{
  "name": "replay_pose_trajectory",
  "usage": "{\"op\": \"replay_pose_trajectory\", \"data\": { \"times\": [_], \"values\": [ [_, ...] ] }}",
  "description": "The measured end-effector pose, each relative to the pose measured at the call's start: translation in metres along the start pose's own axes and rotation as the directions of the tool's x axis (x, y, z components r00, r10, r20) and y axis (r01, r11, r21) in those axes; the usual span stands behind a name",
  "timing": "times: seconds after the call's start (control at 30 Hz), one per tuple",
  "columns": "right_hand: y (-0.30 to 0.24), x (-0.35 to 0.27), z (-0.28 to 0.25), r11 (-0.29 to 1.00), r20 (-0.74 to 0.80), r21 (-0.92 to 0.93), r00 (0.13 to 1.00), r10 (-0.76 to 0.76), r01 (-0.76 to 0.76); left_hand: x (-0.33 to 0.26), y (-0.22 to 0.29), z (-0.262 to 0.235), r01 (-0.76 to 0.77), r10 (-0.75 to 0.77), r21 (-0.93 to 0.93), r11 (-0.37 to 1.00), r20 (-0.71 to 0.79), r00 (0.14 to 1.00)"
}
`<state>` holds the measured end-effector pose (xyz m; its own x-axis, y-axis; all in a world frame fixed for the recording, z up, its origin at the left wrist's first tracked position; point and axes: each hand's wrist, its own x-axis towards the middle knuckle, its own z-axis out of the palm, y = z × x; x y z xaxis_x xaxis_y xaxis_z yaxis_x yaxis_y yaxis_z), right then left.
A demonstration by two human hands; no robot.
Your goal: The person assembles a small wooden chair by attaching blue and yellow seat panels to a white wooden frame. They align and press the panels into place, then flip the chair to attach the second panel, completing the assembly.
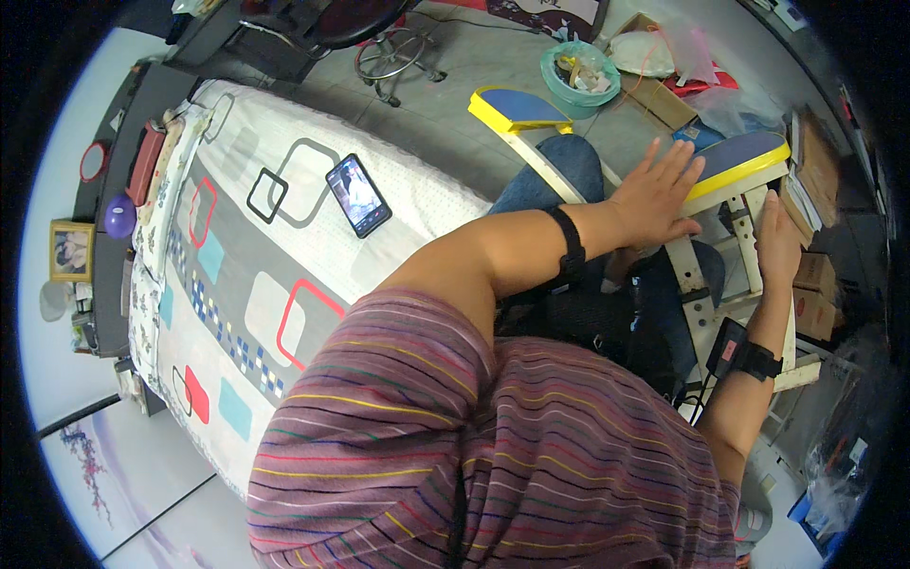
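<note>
A folding step ladder with a cream metal frame (695, 313) leans across my lap. Its blue-topped, yellow-edged step (739, 159) lies to the right, and a second such step (519, 106) is farther left. My left hand (654, 194) is spread, its fingertips against the near end of the right step. On the ladder's right side, my right hand (779, 245) lies along the frame just below that step. Its visible finger is stretched out; the other fingers are partly hidden. Both wrists wear dark straps, the right one with a small black box.
To the left, a phone (359, 195) with a lit screen lies on a bed (237, 152). Beyond the ladder stand a lined trash bin (580, 78) and an office chair (391, 57). Cardboard boxes (815, 294) and plastic bags crowd the right side.
</note>
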<state>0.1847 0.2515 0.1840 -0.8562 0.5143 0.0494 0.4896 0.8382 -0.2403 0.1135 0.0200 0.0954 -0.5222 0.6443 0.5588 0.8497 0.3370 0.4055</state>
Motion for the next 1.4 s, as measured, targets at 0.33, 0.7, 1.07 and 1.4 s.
{"op": "replay_pose_trajectory", "data": {
  "times": [0.33,0.7,1.07,1.4],
  "values": [
    [-0.015,-0.010,-0.003,0.986,-0.146,-0.109,0.979,-0.145,0.129,0.014,0.007,-0.019,-0.056,0.054,0.025,0.998,0.072,0.996],
    [-0.013,-0.010,0.007,0.975,-0.369,-0.083,0.903,-0.222,0.206,0.083,0.024,-0.011,-0.323,0.304,0.141,0.936,0.142,0.942],
    [-0.015,-0.017,-0.002,0.983,-0.344,0.034,0.926,-0.156,0.178,0.149,0.031,0.004,-0.351,0.358,0.196,0.915,0.001,0.934],
    [-0.013,-0.015,0.005,0.983,-0.397,0.043,0.906,-0.149,0.181,0.113,0.028,-0.001,-0.322,0.316,0.175,0.930,0.065,0.947]
  ]
}}
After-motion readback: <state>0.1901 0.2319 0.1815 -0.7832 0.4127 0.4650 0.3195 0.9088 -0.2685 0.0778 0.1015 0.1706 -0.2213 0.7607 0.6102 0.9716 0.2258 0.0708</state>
